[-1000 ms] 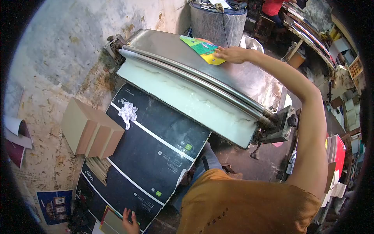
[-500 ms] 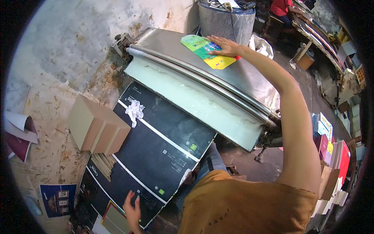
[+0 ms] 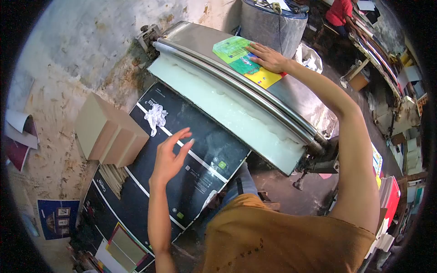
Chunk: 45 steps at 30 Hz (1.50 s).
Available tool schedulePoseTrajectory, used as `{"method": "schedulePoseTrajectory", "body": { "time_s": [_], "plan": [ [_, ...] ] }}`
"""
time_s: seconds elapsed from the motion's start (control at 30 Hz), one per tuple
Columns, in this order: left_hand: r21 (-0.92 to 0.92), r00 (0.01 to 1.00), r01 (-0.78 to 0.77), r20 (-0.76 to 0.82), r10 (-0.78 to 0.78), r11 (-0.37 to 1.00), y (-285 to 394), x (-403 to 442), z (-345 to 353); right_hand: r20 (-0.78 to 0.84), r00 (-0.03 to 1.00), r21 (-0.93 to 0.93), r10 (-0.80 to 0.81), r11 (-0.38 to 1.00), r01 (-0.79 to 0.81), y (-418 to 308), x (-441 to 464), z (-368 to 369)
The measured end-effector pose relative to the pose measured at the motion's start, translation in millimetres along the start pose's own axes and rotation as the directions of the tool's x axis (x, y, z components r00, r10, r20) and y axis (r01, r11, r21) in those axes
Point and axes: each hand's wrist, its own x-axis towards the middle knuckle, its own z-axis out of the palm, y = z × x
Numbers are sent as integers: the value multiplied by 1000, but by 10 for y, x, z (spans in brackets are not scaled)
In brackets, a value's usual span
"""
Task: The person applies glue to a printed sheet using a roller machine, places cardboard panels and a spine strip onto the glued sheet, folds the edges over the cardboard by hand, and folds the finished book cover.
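Rollers [image 3: 236, 86] are my landmark, and here's the printed sheet [image 3: 230, 49]: just beyond them, lying on the metal top [image 3: 191, 36], its lower corner close to the rollers' far side. My R hand [image 3: 269, 59] is on it, palm down, fingers long & slightly spread, nothing pinched btwn thumb and fingers. So it's pressure, not a grip, w/ the hand over the sheet's outer edge, away from the wall.

Step in hand, as I judge it: steadying the sheet flat. Sliding it from this pose calls for light, even pressure; lifting it calls for fingertips under an edge.

L hand [image 3: 167, 161], this side of the rollers, hovers over the black work surface [image 3: 200, 123]: thumb & fingers well apart, holding nothing. Nearest it, up toward the rollers' L end, there's a crumpled white cloth [image 3: 156, 117]. Farther L of the rollers, a stack of blocks [image 3: 98, 132], w/ thin strips [image 3: 113, 177] beside it. White tray [image 3: 205, 102] runs along the rollers' near side, btwn them & the black surface. Past the rollers & metal top: a big drum [image 3: 273, 32].
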Motion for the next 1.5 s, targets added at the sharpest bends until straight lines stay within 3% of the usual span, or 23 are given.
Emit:
{"method": "schedulePoseTrajectory", "body": {
  "time_s": [0.03,0.13,0.23,0.37,0.97,1.03,1.1,1.17,1.27,1.4,1.5],
  "plan": [
    [-6,1000,1,10,-1,1000,43,57,35,185,977,372,102,913,-166,-50,44,-131],
    [-9,999,5,38,-5,1000,140,123,55,302,950,354,76,917,-186,22,138,-320],
    [-6,999,21,44,-21,1000,123,94,21,155,972,277,179,936,-217,-17,85,-150],
    [-24,999,48,5,-47,999,20,-12,-42,281,946,207,160,953,-223,-14,118,-165],
    [38,995,97,20,-98,995,-45,-116,-75,312,947,273,73,948,-163,8,140,-211],
    [56,996,82,16,-83,995,-78,-156,-92,350,935,159,52,981,-114,31,217,-140],
    [74,996,86,25,-88,994,-58,-191,-123,403,901,164,157,957,-240,-52,360,-168],
    [87,993,107,35,-111,990,-19,-227,-152,495,790,264,361,804,-533,-197,587,-184],
    [101,986,157,38,-161,982,65,-279,-224,328,798,240,506,772,-588,-404,531,-213],
    [128,988,147,20,-151,981,-6,-401,-269,200,969,262,143,945,-194,-65,481,13],
    [152,989,141,10,-144,978,-76,-485,-288,255,959,229,122,956,-183,-32,438,-78]
  ]
}}
